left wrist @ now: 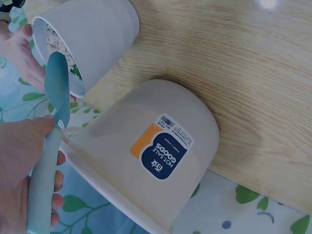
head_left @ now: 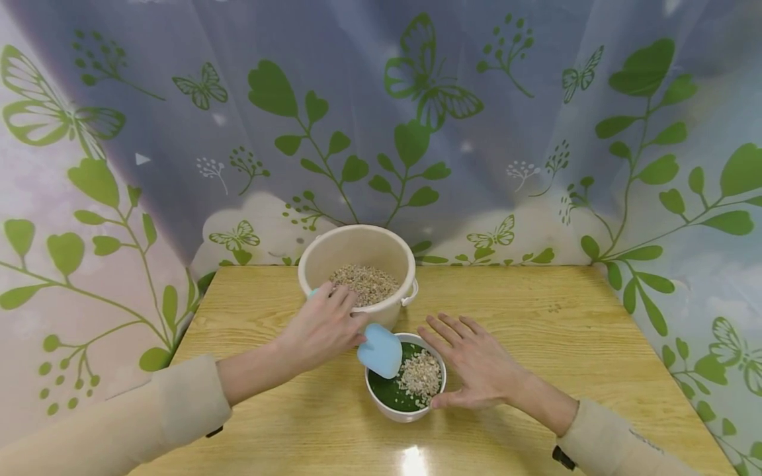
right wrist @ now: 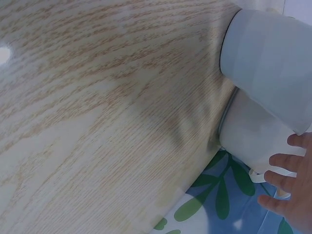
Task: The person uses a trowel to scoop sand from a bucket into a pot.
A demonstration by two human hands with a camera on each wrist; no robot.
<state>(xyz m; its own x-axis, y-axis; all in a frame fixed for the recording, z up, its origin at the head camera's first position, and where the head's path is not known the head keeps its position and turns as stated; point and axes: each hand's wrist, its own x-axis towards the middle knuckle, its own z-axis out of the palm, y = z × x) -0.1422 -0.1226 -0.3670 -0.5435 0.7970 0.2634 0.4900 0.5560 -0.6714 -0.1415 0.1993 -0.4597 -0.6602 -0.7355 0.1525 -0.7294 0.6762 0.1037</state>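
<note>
My left hand [head_left: 324,327] grips the handle of a light blue scoop [head_left: 380,352] with curled fingers. The scoop's head hangs over a white bowl [head_left: 400,416] with a dark green inside, and its handle [left wrist: 43,183] shows in the left wrist view. Inside the bowl lies a heap of pale flaky grain [head_left: 421,377], mostly on the right side. Spread fingers mark my right hand [head_left: 476,363], whose thumb touches the bowl's right rim. Behind the bowl stands a cream bucket [head_left: 383,316] holding more grain [head_left: 368,283]; my left hand is above its front rim.
The light wooden table [head_left: 518,304] carries both containers, with the bucket near its back edge. A white handle loop [head_left: 411,293] hangs on the bucket's right side. A curtain [head_left: 452,192] with green leaves and butterflies surrounds the table behind and at the sides.
</note>
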